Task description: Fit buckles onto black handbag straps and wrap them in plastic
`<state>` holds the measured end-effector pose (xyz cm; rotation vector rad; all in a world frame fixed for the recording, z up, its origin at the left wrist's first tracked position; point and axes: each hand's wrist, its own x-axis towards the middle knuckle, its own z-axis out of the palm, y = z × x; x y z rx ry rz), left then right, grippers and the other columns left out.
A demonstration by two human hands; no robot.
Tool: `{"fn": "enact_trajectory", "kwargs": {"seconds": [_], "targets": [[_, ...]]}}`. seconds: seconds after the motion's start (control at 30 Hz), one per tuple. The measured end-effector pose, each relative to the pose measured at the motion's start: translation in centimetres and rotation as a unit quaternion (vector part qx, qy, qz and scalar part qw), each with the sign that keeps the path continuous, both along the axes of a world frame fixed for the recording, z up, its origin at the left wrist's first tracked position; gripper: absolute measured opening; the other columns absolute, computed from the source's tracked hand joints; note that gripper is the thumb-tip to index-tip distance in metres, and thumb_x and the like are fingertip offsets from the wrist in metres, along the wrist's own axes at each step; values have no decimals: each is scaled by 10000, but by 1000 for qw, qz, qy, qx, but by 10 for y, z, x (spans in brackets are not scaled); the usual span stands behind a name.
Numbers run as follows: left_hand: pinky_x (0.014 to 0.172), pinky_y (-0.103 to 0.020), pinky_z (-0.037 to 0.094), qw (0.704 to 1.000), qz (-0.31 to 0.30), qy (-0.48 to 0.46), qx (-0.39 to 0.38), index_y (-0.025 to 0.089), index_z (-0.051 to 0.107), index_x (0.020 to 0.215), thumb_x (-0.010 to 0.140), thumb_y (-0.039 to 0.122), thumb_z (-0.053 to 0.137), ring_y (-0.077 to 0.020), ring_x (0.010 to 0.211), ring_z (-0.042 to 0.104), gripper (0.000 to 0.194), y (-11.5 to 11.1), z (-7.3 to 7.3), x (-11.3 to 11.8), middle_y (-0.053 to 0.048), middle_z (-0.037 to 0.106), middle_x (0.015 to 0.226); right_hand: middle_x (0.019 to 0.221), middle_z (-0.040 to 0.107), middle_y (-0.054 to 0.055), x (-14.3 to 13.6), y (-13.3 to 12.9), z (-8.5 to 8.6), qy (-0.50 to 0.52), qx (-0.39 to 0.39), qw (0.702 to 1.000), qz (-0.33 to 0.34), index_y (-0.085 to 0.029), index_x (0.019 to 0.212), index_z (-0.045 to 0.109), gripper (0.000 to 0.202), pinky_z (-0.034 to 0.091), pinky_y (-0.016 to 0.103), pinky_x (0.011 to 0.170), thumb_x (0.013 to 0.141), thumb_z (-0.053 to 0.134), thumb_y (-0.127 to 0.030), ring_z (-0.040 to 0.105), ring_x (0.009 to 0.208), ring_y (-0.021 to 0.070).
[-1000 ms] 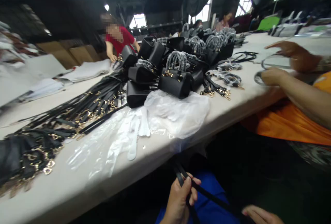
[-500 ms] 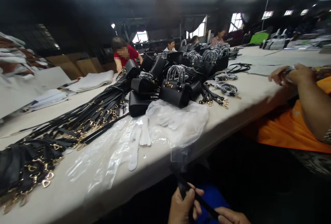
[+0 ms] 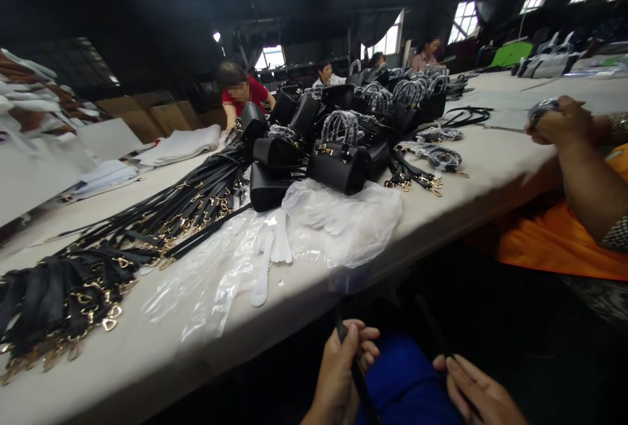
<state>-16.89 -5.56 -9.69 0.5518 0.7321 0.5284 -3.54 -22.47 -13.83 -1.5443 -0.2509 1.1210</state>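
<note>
Below the table edge, my left hand (image 3: 346,363) is closed round a black strap (image 3: 362,391), thumb pressed on it. To its right, my right hand (image 3: 473,386) pinches a dark strap part whose end fades into the shadow. Blue cloth (image 3: 409,373) lies under and between both hands. On the table in front are a crumpled clear plastic bag (image 3: 343,219) and white toothed strips (image 3: 265,268). Behind them stands a black handbag (image 3: 338,167) with wrapped handles, at the front of a heap of similar bags.
Many black straps with gold clasps (image 3: 63,294) cover the table's left side. The cloth-covered table edge (image 3: 235,353) runs diagonally before me. At the right, another person's hands (image 3: 564,121) hold a wrapped bundle. A person in red (image 3: 245,91) leans in behind the bags.
My hands have moved apart, the right one shifting right and the left one slightly down. The view has tilted down a little. The neighbour's hands now hold the bundle higher.
</note>
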Motion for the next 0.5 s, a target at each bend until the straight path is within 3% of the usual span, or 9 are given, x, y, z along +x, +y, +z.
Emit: {"fn": "enact_trajectory", "kwargs": {"seconds": [0.03,0.1,0.23,0.3,0.5], "targets": [[550,-152,526,998,22,-1,-54,87,593,948,875,227,630,-95,593,650,162,7,10,-1,-129,715,823,504,392,-61,4,-4,4,19,1,999,-33,-155,966,599,750,120,225,429,658,548,-837,213,377,36],[530,-144,527,985,63,-22,-161,76,584,935,911,128,539,-76,561,622,73,17,26,-1,-87,677,762,598,458,-47,1,-6,20,43,30,996,-68,-162,996,593,554,146,216,449,779,599,-672,220,403,14],[525,-84,495,967,73,-72,-232,97,570,890,979,154,386,-29,585,563,213,27,37,6,-33,608,761,863,650,59,-23,10,48,77,103,991,-27,-137,958,636,367,113,228,438,850,615,-487,263,406,-6],[526,-73,490,961,81,-88,-247,113,564,884,995,184,352,-21,596,541,249,31,34,8,-17,581,765,969,691,115,-34,18,45,106,115,988,2,-123,972,651,365,97,234,428,877,580,-468,272,395,-8],[522,-92,501,961,88,-114,-235,108,534,875,1002,165,309,-26,601,511,265,37,28,3,-10,523,744,1034,711,181,-61,20,37,200,157,965,68,-104,1064,669,392,81,235,405,913,543,-443,223,364,-21]]}}
